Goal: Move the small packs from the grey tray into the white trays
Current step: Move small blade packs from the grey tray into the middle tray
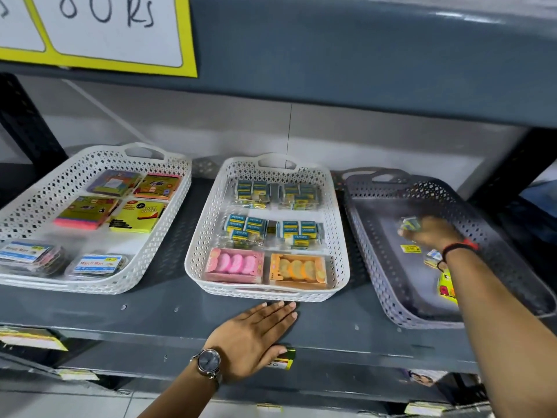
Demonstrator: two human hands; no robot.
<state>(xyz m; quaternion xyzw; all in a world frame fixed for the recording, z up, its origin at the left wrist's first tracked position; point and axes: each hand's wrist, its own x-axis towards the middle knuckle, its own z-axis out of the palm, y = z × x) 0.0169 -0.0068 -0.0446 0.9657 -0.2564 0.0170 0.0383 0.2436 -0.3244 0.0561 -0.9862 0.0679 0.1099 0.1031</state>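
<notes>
The grey tray point(370, 251) stands at the right of the shelf. Inside it my right hand point(431, 233) is shut on a small pack point(410, 223), blurred by motion. A few more small packs point(410, 248) lie on the tray floor near my wrist, partly hidden by my forearm. The middle white tray point(199, 236) holds rows of blue and yellow packs plus a pink and an orange box. The left white tray point(39, 200) holds sticky-note pads and clear cases. My left hand point(256, 333) lies flat and open on the shelf edge, fingertips at the middle tray's front rim.
The grey metal shelf point(150, 315) carries all three trays, with another shelf board close overhead point(331, 61). A yellow-framed price sign point(99, 31) hangs at the upper left. Price labels point(281, 360) stick to the shelf's front edge. Dark uprights stand at both sides.
</notes>
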